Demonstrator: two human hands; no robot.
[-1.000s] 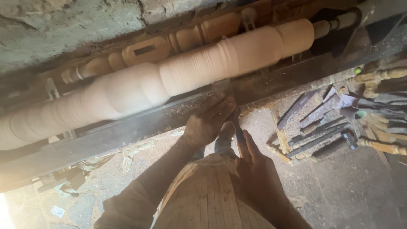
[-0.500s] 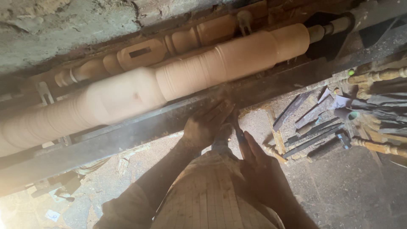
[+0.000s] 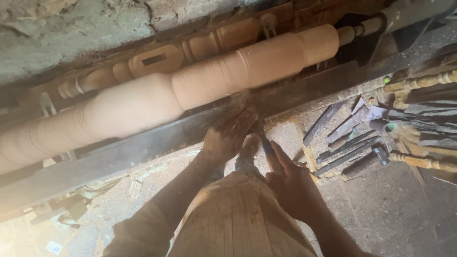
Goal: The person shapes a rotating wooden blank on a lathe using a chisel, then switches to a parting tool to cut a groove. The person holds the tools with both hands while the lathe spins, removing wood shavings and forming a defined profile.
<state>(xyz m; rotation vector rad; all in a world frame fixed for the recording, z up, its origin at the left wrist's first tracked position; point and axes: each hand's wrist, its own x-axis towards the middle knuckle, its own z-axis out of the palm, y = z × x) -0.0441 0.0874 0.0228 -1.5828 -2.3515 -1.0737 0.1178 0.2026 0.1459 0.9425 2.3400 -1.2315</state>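
Observation:
A long pale turned wooden post [image 3: 200, 88] lies across a lathe, slanting from lower left to upper right, its surface blurred. My left hand [image 3: 231, 133] rests on the dark metal tool rest [image 3: 143, 143] just below the post, fingers pressed over the front of a chisel [image 3: 263, 143]. My right hand [image 3: 290, 183] grips the chisel's handle nearer my body. The blade's tip is hidden under my left fingers at the wood. My foot and a checked cloth over my lap show between my arms.
Another turned wooden piece [image 3: 157, 59] lies behind the post against a rough wall. Several metal chisels and gouges [image 3: 350, 138] are spread on the ground at right, beside turned spindles [image 3: 419, 83]. Wood shavings [image 3: 128, 178] litter the floor at left.
The view has shifted a little, so the post sits further left and lower. Both hands stay on the chisel at the same spot on the rest.

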